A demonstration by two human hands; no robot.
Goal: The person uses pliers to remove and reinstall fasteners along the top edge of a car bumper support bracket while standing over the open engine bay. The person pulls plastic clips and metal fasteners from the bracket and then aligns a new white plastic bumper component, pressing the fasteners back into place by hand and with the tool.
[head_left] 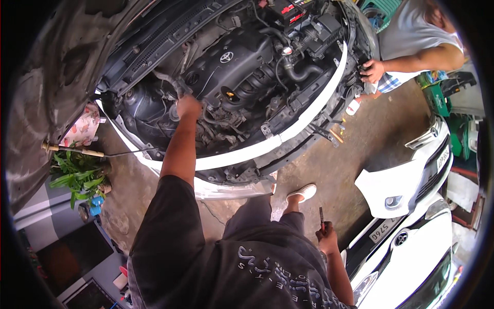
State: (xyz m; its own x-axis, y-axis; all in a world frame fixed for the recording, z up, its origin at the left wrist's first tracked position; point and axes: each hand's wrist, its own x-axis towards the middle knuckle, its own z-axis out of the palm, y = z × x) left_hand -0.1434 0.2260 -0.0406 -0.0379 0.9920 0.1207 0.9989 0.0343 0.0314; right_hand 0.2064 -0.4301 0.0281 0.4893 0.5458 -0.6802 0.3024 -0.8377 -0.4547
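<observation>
While the person leans over the open engine bay (247,72), the left hand (188,106) reaches deep among crowded hoses, its finger state hidden. The right hand (327,238) hangs by the hip, fingers closed around a slim tool (321,217), above open concrete floor (355,149) beside the detached white bumper (406,180).

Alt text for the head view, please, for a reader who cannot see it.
A person leans over a car's open engine bay, left hand reaching deep among the parts, right hand low at their side gripping a small tool. Another person's hand works at the far side; a detached white bumper lies nearby.
</observation>
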